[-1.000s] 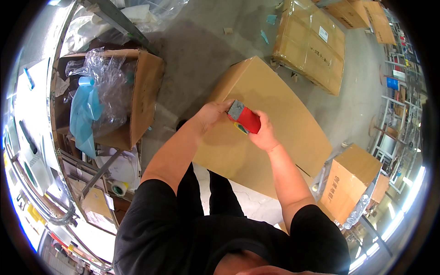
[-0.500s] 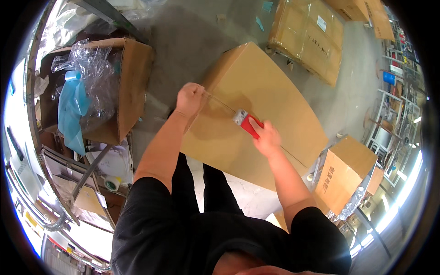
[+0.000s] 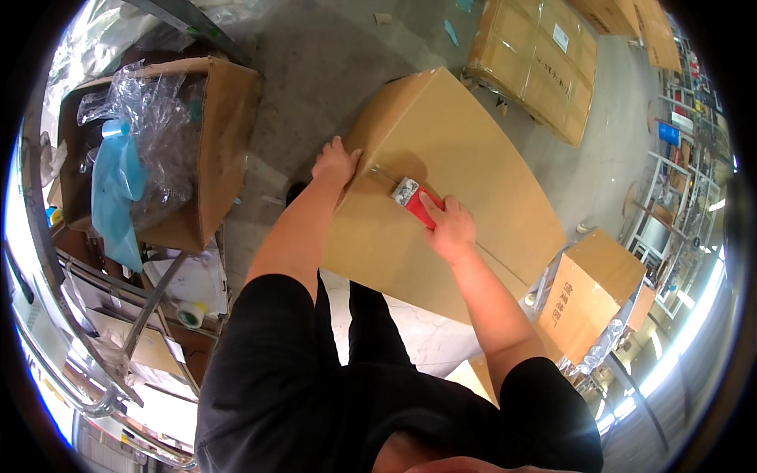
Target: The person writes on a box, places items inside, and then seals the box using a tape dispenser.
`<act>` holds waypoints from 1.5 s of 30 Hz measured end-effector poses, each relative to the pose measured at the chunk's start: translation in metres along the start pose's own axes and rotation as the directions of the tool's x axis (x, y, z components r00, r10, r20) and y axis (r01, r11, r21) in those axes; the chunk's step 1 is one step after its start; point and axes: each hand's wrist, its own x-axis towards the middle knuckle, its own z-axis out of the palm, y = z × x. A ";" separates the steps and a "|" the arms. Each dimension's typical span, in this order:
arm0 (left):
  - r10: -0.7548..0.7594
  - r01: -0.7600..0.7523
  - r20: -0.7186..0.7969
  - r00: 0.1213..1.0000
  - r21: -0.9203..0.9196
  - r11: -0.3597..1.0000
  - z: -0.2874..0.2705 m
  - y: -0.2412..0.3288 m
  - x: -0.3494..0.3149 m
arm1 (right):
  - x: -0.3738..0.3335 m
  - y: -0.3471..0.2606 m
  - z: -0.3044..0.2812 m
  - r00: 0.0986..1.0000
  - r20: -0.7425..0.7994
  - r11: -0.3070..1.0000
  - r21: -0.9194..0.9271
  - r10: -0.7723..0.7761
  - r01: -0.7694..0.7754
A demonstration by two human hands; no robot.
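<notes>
A large brown cardboard carton stands in front of me, a straight seam running across its upper face. My right hand grips a red tape dispenser with a silvery front end, which rests on the seam towards the carton's left side. Its underside is hidden. My left hand lies against the carton's left edge, its fingers somewhat apart and nothing visible in them.
On the left an open carton holds clear plastic film and blue sheeting. A taped carton lies at the far right; a smaller carton stands nearer. A metal rail and a tape roll are at lower left.
My left hand has gone from a closed fist at the carton's left edge to spread fingers against it. The tape dispenser in my right hand has shifted slightly left along the seam.
</notes>
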 end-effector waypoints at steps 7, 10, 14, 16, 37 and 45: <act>0.106 -0.101 0.058 0.993 -0.088 0.991 0.008 0.021 -0.035 | -0.003 0.005 0.000 0.997 0.063 0.998 0.043 0.043 -0.045; 0.119 -0.117 0.067 0.991 -0.039 0.992 -0.001 0.045 -0.062 | -0.007 0.006 -0.005 0.986 0.149 0.996 0.039 0.078 -0.084; 0.221 -0.221 0.026 0.975 -0.002 0.975 0.015 0.018 -0.041 | -0.029 0.034 -0.017 0.989 0.141 0.989 0.147 -0.040 0.019; 0.280 -0.269 0.074 0.957 -0.130 0.954 0.021 0.022 -0.044 | -0.072 0.072 -0.006 0.988 0.153 0.985 0.170 -0.008 -0.018; 0.518 -0.429 0.135 0.845 0.748 0.506 0.334 0.188 -0.231 | -0.268 0.290 0.079 0.994 0.045 0.983 0.151 0.103 -0.109; 0.623 -0.380 -0.020 0.782 0.777 0.501 0.362 0.182 -0.224 | -0.445 0.490 0.129 0.994 0.052 0.992 0.084 0.094 -0.098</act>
